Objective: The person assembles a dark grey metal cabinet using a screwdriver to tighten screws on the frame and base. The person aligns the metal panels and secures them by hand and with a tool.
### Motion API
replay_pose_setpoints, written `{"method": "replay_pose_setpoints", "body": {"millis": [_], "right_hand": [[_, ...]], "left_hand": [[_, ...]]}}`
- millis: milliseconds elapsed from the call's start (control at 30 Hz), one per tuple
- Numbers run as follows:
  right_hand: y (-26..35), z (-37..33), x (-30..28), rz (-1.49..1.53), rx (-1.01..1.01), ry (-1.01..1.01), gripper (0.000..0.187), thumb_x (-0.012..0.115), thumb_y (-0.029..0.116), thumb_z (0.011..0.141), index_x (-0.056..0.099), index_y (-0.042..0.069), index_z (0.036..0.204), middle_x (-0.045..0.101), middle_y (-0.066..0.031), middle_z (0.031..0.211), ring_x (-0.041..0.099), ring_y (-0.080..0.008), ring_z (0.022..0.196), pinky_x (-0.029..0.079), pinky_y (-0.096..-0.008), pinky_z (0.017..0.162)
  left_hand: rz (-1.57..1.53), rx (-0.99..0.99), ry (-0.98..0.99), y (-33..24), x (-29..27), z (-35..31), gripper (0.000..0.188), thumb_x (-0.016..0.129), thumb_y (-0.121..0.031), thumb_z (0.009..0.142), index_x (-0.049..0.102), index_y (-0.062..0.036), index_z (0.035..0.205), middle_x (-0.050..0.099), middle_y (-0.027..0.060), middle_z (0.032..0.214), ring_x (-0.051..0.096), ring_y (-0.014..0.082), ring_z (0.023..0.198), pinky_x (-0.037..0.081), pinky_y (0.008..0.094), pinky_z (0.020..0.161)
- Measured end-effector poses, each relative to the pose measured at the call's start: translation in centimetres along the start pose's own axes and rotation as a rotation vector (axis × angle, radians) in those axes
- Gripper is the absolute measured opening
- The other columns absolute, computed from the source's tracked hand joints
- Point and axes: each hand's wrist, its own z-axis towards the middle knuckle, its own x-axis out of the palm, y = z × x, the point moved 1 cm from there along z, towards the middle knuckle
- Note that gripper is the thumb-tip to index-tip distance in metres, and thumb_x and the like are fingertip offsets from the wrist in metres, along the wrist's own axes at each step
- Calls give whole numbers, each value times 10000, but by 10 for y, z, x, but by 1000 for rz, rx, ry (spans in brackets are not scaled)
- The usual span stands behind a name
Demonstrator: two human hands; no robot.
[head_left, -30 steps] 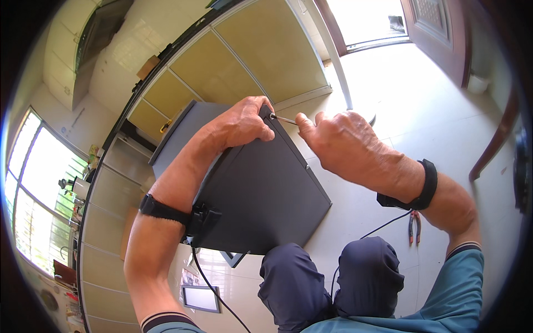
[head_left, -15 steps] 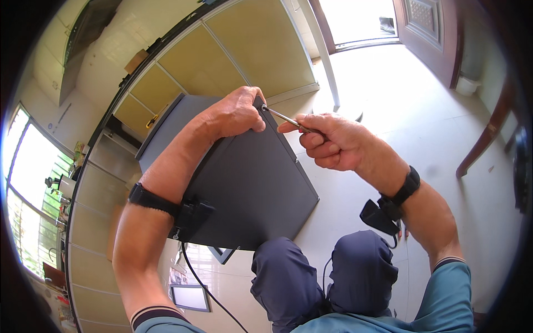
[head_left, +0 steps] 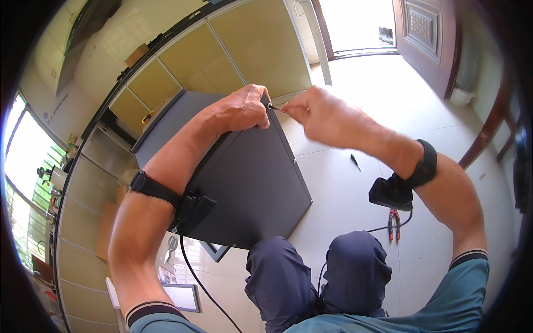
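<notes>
A dark grey box-shaped cabinet (head_left: 250,180) stands tilted in front of my knees. My left hand (head_left: 246,109) is curled over its far upper edge, thumb and fingers closed around the corner. Close to those fingers sits a small screw (head_left: 270,106) at the panel's edge. My right hand (head_left: 325,119), slightly smeared by motion, is closed around a thin metal-shafted screwdriver (head_left: 278,108); its handle is hidden in my fist. The shaft's tip meets the screw. More small screws show along the panel's right edge.
Pliers with red handles (head_left: 394,226) and a small black tool (head_left: 355,161) lie on the tiled floor to the right. Scissors (head_left: 172,247) and a framed panel (head_left: 183,298) lie at lower left. Yellow cupboards (head_left: 222,50) stand beyond the cabinet. A black cable (head_left: 202,283) hangs from my left forearm.
My right hand has turned over, back of the hand now up, and moved slightly upward while holding the screwdriver at the screw. My left hand keeps its hold on the edge.
</notes>
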Motion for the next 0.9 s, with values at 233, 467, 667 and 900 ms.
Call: {"method": "replay_pose_setpoints", "body": {"millis": [233,467,667,900], "right_hand": [[-6,-14,16,1450,807,297,195,542,245,1011,612,75,1078,474,21,587,287,-16,371,204,-173,299],[26,-1,-16,644,719,97,364,478,293,940,584,-12,1108,644,-123,658,364,-51,365,247,-243,324],[27,3,-28,498,671,169,414,520,308,913,589,-36,1133,682,-161,720,476,-87,434,345,-264,379],[28,-41,-7,-1246,-594,-50,366,691,119,797,656,4,1142,609,-72,746,648,-191,614,511,-314,517]], "left_hand": [[39,1,-30,6,-1,-7,423,737,-116,646,593,44,1010,621,98,840,604,196,797,507,317,728],[-50,198,-173,2,7,-10,232,782,-145,792,664,5,923,634,58,778,576,135,749,475,296,688],[-108,183,-171,2,9,-7,79,748,-56,816,715,10,846,639,23,707,560,97,705,463,260,664],[-143,234,-199,13,7,-4,95,762,-47,787,721,21,841,657,23,715,572,98,688,478,267,651]]}}
